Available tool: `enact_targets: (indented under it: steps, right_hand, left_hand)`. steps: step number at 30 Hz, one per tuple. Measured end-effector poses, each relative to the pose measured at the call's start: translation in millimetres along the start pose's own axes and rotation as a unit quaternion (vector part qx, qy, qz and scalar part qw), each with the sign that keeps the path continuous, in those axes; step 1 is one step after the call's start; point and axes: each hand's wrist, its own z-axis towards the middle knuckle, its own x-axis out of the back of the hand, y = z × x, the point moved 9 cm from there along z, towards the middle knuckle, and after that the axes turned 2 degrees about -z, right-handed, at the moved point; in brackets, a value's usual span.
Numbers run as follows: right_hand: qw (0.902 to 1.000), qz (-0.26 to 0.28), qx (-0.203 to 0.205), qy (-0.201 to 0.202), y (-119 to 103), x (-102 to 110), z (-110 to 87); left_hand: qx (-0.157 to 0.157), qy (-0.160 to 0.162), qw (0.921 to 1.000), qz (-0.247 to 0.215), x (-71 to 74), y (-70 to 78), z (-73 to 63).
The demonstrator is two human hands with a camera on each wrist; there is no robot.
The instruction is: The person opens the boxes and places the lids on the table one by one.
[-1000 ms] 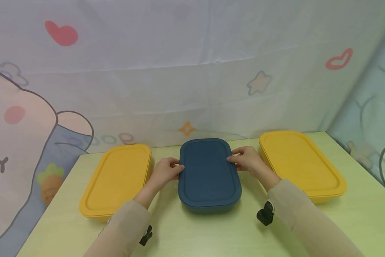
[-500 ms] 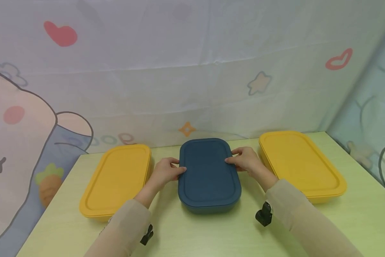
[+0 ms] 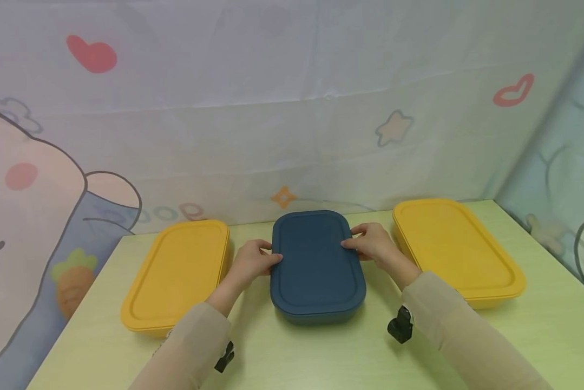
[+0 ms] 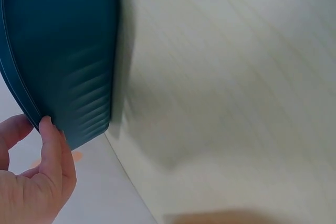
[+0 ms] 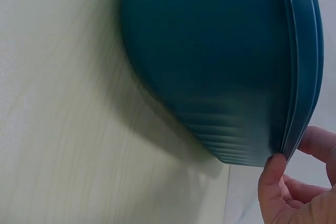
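Observation:
A dark blue rectangular container with its lid [image 3: 318, 271] on sits flat in the middle of the table. My left hand [image 3: 253, 260] pinches the lid's left edge, thumb on top and fingertips under the rim. Opposite it, my right hand [image 3: 375, 241] grips the right edge the same way. In the left wrist view, fingertips [image 4: 48, 124] press up below the lid's rim beside the container's ribbed wall [image 4: 89, 93]. The right wrist view has a fingertip [image 5: 275, 163] at the rim's underside and the thumb over the lid. The lid hides what is inside.
One yellow lidded container [image 3: 179, 271] stands left of the blue one, angled, close to my left forearm. Another yellow lidded container [image 3: 459, 249] is at the right, beside my right wrist. A printed cloth backdrop [image 3: 253, 135] hangs behind the table's rear edge.
Both thumbs have shifted slightly further in over the blue lid since a second ago. All three containers have stayed in place.

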Motion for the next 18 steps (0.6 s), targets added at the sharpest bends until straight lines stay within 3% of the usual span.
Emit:
enact_targets:
  steps: [18]
  right_hand:
    - [0.9999, -0.009, 0.013, -0.005, -3.9, -0.7, -1.8]
  left_hand:
    - [-0.004, -0.008, 0.9999, -0.005, -2.2, 5.3, -1.5]
